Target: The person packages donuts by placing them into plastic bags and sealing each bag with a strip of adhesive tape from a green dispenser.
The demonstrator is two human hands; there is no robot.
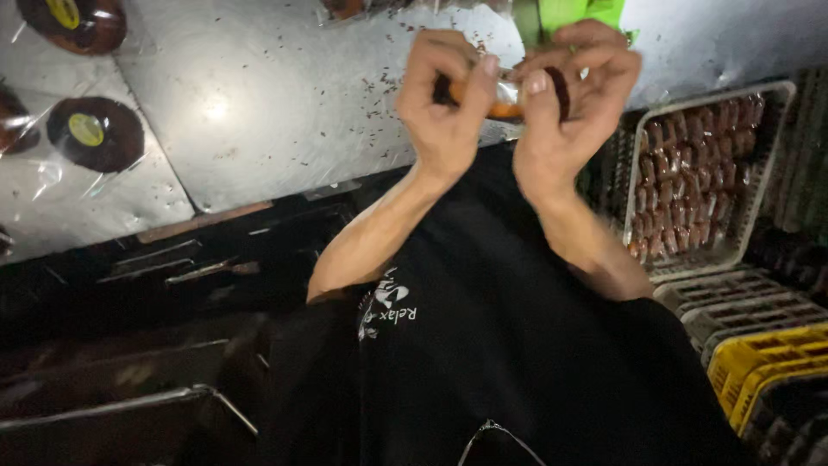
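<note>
- Grey metal tabletop (285, 95), sprinkled with dark crumbs.
- Round dark cakes in clear wrap, each with a yellow label, at ten o'clock: one (95, 132), another (73, 22) above it.

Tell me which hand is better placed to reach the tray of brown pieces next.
Right, probably. The right hand is on the side of the tray, while the left hand is farther away. Both pinch a small wrapped piece.
</note>
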